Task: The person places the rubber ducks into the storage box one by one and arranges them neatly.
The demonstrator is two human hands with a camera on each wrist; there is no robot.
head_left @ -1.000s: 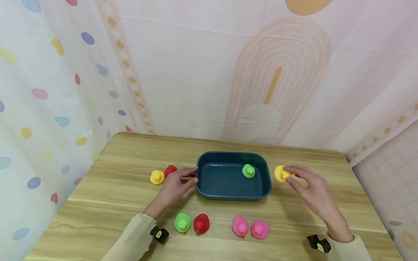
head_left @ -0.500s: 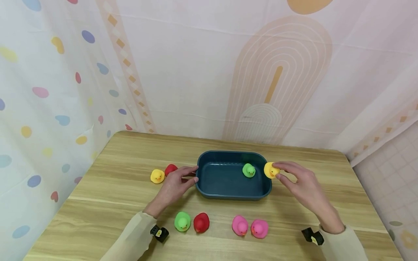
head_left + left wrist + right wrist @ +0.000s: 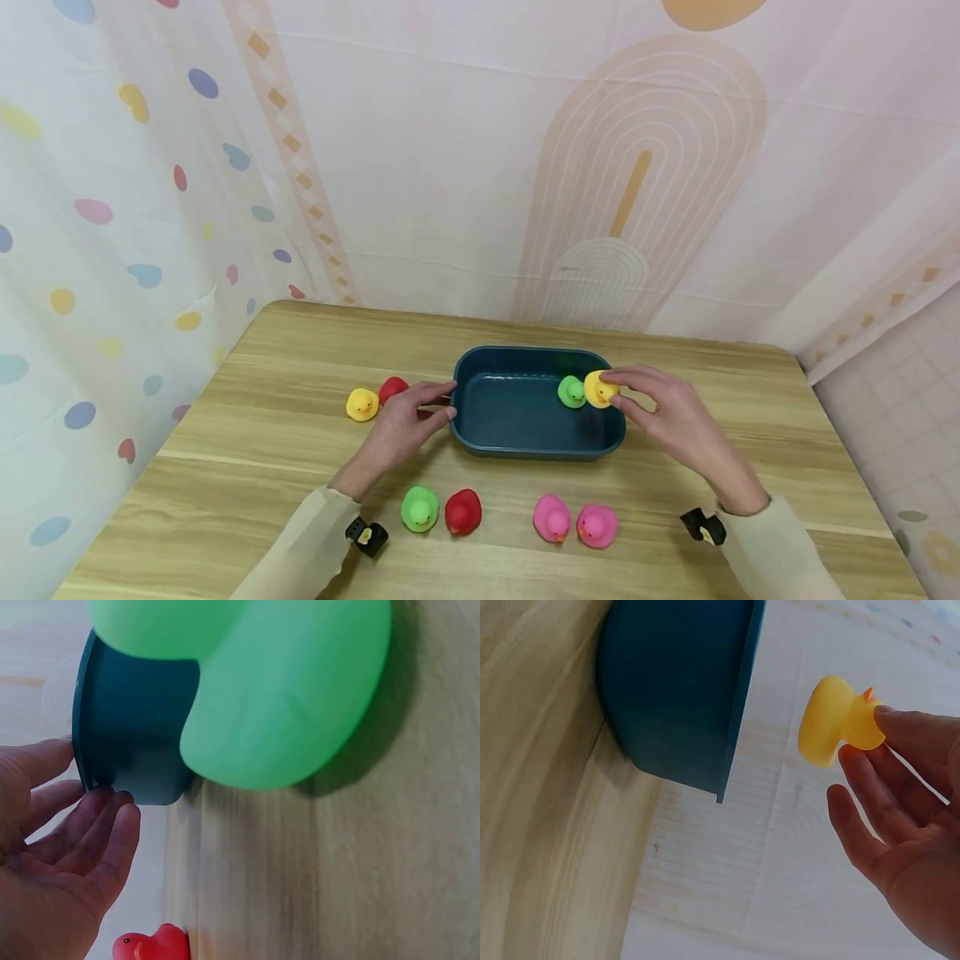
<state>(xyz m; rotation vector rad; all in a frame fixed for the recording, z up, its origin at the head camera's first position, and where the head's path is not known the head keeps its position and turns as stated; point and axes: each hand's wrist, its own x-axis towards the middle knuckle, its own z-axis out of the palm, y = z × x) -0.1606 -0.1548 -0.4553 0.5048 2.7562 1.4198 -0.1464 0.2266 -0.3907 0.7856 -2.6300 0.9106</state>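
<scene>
Right hand (image 3: pixel 678 417): we are pinching one yellow rubbery-looking duck (image 3: pixel 597 392) above the right end of a dark-teal rectangular plastic-looking tub (image 3: pixel 534 453); left hand (image 3: pixel 401 425), fingers loose: touching its left side, seemingly steadying it.

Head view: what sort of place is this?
Probably an indoor corner set up for tabletop work: a wooden table bordered by patterned cloth, with toy ducks in front of a dark blue tub.
</scene>
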